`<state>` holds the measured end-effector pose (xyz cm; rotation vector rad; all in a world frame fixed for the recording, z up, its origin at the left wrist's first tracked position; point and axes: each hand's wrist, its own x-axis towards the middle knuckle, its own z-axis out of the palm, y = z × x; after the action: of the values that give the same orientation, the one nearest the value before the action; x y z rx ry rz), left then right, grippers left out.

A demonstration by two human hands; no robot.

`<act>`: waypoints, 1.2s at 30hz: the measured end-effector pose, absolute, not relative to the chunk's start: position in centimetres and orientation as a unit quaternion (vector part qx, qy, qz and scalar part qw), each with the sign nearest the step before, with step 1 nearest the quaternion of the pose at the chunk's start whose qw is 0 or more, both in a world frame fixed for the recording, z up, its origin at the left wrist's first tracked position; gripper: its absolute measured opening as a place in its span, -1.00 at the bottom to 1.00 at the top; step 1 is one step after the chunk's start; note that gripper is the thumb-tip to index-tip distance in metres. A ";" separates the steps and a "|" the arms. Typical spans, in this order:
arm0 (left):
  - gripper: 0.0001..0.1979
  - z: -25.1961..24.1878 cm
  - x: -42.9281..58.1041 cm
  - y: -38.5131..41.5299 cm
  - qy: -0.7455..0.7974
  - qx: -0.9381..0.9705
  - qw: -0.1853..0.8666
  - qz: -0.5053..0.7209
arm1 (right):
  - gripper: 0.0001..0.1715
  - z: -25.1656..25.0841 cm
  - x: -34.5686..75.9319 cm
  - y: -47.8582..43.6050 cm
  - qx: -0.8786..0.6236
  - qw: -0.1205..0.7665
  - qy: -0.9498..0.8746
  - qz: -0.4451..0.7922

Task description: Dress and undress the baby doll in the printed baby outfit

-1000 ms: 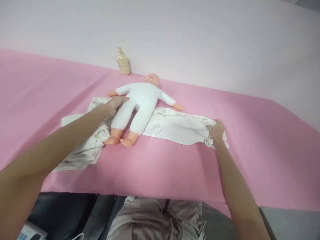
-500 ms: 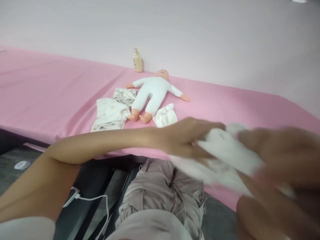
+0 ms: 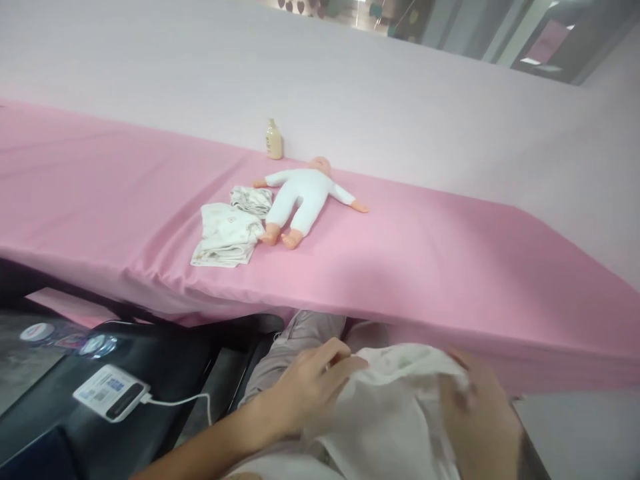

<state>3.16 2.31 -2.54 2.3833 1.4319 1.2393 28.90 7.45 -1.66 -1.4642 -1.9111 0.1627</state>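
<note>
A thin white cloth (image 3: 385, 413), perhaps a baby garment, hangs over my lap between both hands; its exact kind cannot be made out. My left hand (image 3: 315, 387) pinches its upper left edge, with the fingers bent. My right hand (image 3: 480, 413), smeared by motion, has its fingers closed at the cloth's right edge. Beyond them on the pink-covered table lies a baby doll (image 3: 303, 193) in a white suit, on its back with arms spread and feet toward me. Left of its legs are a folded white printed cloth (image 3: 227, 233) and a smaller folded patterned cloth (image 3: 251, 199).
A cream pump bottle (image 3: 273, 141) stands by the white wall behind the doll. The pink sheet (image 3: 425, 260) drapes over the table's front edge. On a black chair (image 3: 170, 360) to my left lies a white power bank (image 3: 113, 393) with a cable.
Both hands have come down and toward my lap with the white cloth, which is more spread out. The white bundle right of the doll's feet no longer shows. The view has tilted up.
</note>
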 end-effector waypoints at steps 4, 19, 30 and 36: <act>-0.73 -1.1 3.9 2.3 0.451 0.775 0.208 0.390 | -0.60 -3.2 22.9 8.0 -0.396 0.217 -0.866 0.215; -0.64 0.1 0.4 3.3 0.473 0.756 0.375 0.251 | -0.81 -1.9 23.6 6.9 -0.305 0.365 -0.831 0.288; -0.78 3.8 -2.0 1.9 0.521 0.745 0.267 0.320 | -0.78 -1.7 23.8 7.2 -0.320 0.415 -0.839 0.147; -0.86 1.5 -2.4 2.2 0.646 0.721 0.143 0.207 | -0.76 -3.3 22.7 8.1 -0.386 0.442 -0.809 0.037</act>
<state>-2.42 2.24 1.49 2.0795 1.8627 0.5977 22.70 8.12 -3.26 -0.9569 -2.0076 0.0907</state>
